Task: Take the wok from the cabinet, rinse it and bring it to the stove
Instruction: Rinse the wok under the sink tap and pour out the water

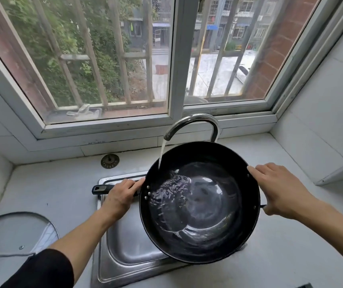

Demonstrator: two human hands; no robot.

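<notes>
The wok (pixel 199 202) hangs over the sink (pixel 124 242) under the running tap (pixel 191 126), left hand (pixel 120 196) fingers clamped on its handle (pixel 102 189), right hand (pixel 280 190) gripping the far rim. As water pools, weight could tip it, spilling onto the tabletop (pixel 52 190).

The wok (pixel 199 202) covers most of the sink (pixel 124 242) and the foot of the tap (pixel 193 125). The left hand (pixel 120 196) hides the middle of the long handle (pixel 101 189); the right hand (pixel 278 190) hides the small one. A glass lid (pixel 10 233) is cut off at the left edge.
</notes>
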